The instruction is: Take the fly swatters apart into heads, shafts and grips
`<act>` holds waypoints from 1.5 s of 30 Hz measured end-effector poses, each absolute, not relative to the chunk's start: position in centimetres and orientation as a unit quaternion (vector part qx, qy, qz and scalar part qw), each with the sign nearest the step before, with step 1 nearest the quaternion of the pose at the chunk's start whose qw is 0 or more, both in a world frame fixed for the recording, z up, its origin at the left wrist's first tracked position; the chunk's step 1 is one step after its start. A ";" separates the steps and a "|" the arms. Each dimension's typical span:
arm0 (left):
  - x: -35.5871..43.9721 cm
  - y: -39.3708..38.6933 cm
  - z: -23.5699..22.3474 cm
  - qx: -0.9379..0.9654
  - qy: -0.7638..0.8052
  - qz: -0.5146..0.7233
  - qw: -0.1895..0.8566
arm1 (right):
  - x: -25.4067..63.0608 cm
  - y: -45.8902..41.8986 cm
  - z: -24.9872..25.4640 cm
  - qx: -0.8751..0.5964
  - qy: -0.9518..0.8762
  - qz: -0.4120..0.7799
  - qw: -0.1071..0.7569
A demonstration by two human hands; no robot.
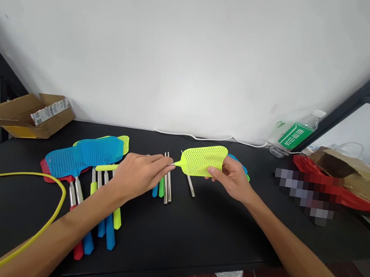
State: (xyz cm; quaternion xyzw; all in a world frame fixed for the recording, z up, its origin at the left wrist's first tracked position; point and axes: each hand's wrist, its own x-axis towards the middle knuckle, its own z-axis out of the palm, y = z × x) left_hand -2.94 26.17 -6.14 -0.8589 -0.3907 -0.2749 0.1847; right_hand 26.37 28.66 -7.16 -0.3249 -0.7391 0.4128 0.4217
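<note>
My left hand (142, 171) is closed around the metal shaft of a yellow-green fly swatter, whose handle end (106, 167) sticks out to the left of the fist. My right hand (230, 176) pinches the far edge of its perforated swatter head (202, 160), thumb in front. The neck of the head meets the thin shaft tip at my left fingertips; whether it is fully seated, I cannot tell. On the left lie several fly swatters with blue (98, 150), red and yellow heads. Metal rods (169, 185) rest beneath my hands, and blue and green heads show partly behind my right hand.
An open cardboard box (30, 116) stands at the back left. A clear bottle with a green label (296, 135) leans at the back right, near red plastic (318, 181) and brown cardboard (358, 173). A yellow cable (61, 198) loops across the black table (211, 236) at left.
</note>
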 end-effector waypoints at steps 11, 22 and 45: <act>-3.0 26.0 -6.0 -0.854 -0.393 -0.284 0.190 | 26.1 29.0 -6.9 -0.252 -0.770 0.325 0.488; -3.2 26.3 -6.4 -0.840 -0.417 -0.288 0.194 | 26.0 28.8 -6.6 -0.274 -0.728 0.378 0.502; -2.6 26.0 -5.9 -0.859 -0.381 -0.264 0.219 | 26.6 29.6 -7.1 -0.309 -0.791 0.370 0.377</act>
